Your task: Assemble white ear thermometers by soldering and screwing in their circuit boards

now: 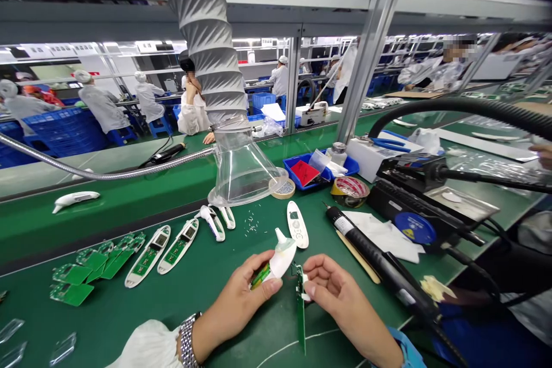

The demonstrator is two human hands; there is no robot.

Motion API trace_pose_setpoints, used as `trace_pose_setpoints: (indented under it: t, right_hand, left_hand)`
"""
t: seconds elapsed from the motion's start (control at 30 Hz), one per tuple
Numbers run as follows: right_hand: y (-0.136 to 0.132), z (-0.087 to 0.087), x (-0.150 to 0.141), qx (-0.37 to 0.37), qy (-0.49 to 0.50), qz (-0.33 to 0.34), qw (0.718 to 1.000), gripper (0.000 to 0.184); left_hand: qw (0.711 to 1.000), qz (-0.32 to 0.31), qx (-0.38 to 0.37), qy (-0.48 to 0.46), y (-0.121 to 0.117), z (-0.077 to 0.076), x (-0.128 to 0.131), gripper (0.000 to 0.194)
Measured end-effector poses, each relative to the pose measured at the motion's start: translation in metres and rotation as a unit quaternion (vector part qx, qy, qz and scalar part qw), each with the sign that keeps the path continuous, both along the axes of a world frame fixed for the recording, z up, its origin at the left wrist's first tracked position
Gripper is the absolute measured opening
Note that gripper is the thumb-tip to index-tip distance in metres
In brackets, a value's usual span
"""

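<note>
My left hand point(241, 299) is closed around a white thermometer housing point(282, 256) with its tip pointing up; a bit of green board shows at its lower end. My right hand point(334, 290) pinches a narrow green circuit board point(300, 310) held on edge, just right of the housing. Thin wires seem to join board and housing. A white front cover point(297, 224) lies on the green mat just beyond my hands.
Open shells with boards point(164, 247) and loose green boards point(86, 273) lie at left. A clear fume funnel point(241, 169) on a ribbed hose stands ahead. A black soldering iron point(371, 256), its station point(409, 207), tape roll point(349, 191) and blue tray point(317, 169) are at right. Workers sit beyond.
</note>
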State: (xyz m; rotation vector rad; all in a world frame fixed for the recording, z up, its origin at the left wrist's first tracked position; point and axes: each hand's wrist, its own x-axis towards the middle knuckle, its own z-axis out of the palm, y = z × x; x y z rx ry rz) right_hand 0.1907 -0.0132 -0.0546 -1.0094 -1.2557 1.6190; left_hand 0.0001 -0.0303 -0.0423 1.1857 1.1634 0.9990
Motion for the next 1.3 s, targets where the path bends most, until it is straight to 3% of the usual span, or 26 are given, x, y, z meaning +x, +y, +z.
trace_pose_setpoints:
  t: [0.1,0.23,0.3,0.43,0.63,0.8,1.1,1.3]
  right_hand:
    - [-0.005,-0.005,0.0,0.002,0.002,0.009,1.0,0.035]
    - [-0.009,-0.008,0.005,0.029,-0.052,0.039,0.997,0.031]
    - [-0.01,-0.008,0.009,0.083,-0.122,0.013,0.989,0.029]
    - [-0.013,0.001,0.014,0.245,-0.251,-0.099,0.931,0.022]
    - [-0.016,0.014,-0.001,0.388,-0.255,-0.089,0.881,0.014]
    - [-0.014,0.007,-0.012,0.423,-0.268,-0.095,0.86,0.01]
    - [-0.011,-0.001,-0.014,0.403,-0.269,-0.083,0.871,0.009]
    - [-0.008,0.002,-0.012,0.433,-0.287,-0.067,0.852,0.013]
  left_hand:
    - [0.999,-0.025,-0.021,0.01,-0.002,0.004,0.002,0.046]
    - [0.986,-0.026,0.076,0.148,-0.003,0.011,0.0,0.039]
    - [0.968,-0.026,0.123,0.216,-0.004,0.014,-0.002,0.037]
    - [0.939,-0.04,0.183,0.288,-0.008,0.016,-0.006,0.037]
    - [0.922,-0.073,0.218,0.311,-0.012,0.014,-0.006,0.041]
    - [0.915,-0.071,0.226,0.327,-0.013,0.013,-0.004,0.039]
    - [0.915,-0.083,0.207,0.336,-0.011,0.014,-0.004,0.037]
    - [0.912,-0.086,0.204,0.345,-0.012,0.015,-0.003,0.037]
